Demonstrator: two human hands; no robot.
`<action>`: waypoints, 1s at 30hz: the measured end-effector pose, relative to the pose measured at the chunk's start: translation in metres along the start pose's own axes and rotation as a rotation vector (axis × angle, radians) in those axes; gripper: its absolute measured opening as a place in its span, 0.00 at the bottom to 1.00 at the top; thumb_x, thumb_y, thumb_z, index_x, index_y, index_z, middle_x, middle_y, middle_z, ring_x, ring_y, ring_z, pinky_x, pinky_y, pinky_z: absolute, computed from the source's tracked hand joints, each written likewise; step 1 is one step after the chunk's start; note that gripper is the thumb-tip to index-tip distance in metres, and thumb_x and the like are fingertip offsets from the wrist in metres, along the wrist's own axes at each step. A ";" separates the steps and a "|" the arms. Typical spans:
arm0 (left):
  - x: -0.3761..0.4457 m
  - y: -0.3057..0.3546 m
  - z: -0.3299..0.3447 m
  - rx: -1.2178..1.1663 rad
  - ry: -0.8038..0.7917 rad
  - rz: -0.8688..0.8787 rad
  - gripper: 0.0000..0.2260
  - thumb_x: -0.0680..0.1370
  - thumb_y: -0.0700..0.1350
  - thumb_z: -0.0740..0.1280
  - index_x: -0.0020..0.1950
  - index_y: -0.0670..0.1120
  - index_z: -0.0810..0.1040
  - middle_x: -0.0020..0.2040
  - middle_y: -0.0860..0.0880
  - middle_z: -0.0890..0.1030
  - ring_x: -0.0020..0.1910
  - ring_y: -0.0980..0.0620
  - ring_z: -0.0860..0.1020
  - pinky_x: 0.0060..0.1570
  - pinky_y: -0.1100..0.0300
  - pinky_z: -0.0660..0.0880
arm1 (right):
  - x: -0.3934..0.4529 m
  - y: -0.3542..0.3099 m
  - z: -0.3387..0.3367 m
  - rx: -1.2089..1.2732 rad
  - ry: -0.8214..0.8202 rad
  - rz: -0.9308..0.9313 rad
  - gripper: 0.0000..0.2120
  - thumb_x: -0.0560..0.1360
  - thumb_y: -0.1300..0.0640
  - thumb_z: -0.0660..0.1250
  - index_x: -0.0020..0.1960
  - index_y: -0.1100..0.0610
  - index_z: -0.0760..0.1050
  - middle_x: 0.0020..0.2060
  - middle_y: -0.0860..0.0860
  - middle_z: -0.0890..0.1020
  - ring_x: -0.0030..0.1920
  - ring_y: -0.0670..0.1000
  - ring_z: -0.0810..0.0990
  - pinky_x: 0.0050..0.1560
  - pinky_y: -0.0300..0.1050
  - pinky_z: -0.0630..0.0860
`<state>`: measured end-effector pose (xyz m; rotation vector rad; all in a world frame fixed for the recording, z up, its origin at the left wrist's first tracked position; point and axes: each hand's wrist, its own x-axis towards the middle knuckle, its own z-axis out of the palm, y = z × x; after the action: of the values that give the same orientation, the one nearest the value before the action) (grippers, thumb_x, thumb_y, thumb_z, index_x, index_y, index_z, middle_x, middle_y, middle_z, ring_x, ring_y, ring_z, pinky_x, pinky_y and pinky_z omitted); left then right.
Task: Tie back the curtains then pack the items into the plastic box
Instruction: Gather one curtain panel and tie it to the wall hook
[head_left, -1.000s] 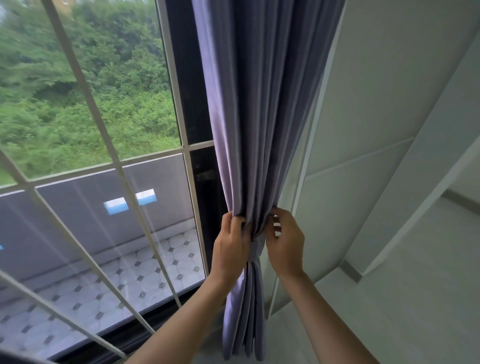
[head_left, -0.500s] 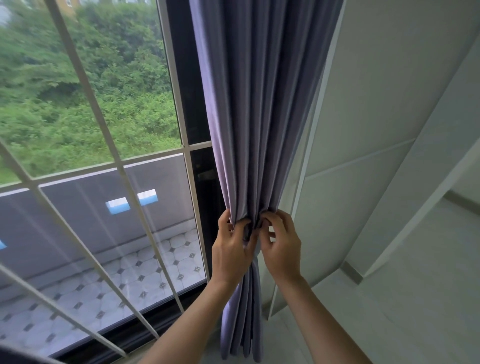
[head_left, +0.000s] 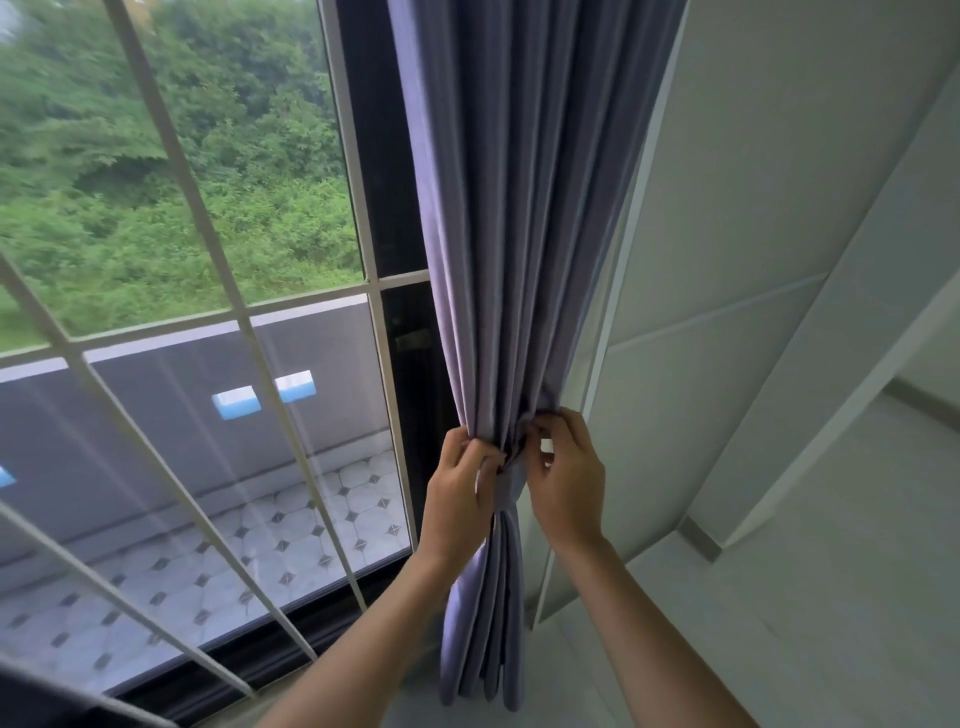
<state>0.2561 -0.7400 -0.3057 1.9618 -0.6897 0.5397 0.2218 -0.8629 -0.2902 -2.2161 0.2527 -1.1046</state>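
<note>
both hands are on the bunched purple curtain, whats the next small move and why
Probably close the tie band at the front. The curtain is already gathered into a narrow bundle, the left hand grips its folds, and the right hand pinches at the band's top edge. Whether it is fastened cannot be told.

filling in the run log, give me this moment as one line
step: tying back curtain | left hand: grips gathered curtain | right hand: pinches tie band | plastic box: not in view
</note>
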 end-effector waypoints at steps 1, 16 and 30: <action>-0.005 -0.003 -0.001 -0.003 -0.009 -0.012 0.07 0.80 0.41 0.60 0.45 0.40 0.75 0.51 0.49 0.73 0.42 0.56 0.73 0.41 0.67 0.72 | -0.001 0.003 -0.001 -0.012 0.013 0.007 0.07 0.78 0.55 0.63 0.51 0.57 0.78 0.54 0.47 0.78 0.41 0.49 0.80 0.36 0.51 0.80; -0.004 -0.002 0.001 0.087 -0.008 -0.061 0.05 0.78 0.43 0.67 0.47 0.43 0.74 0.47 0.51 0.75 0.38 0.55 0.77 0.33 0.66 0.73 | -0.008 -0.014 0.004 -0.140 0.019 -0.046 0.14 0.76 0.54 0.68 0.60 0.57 0.76 0.56 0.53 0.78 0.46 0.52 0.81 0.35 0.42 0.79; -0.024 -0.009 -0.005 -0.095 -0.077 -0.034 0.05 0.78 0.42 0.66 0.53 0.44 0.73 0.56 0.52 0.76 0.50 0.60 0.77 0.50 0.67 0.78 | -0.042 -0.007 0.001 0.147 -0.041 0.028 0.12 0.80 0.49 0.59 0.56 0.55 0.74 0.55 0.46 0.77 0.51 0.42 0.79 0.47 0.32 0.76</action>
<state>0.2437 -0.7266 -0.3239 1.9093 -0.7157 0.4049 0.1954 -0.8385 -0.3139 -2.0966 0.1786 -1.0281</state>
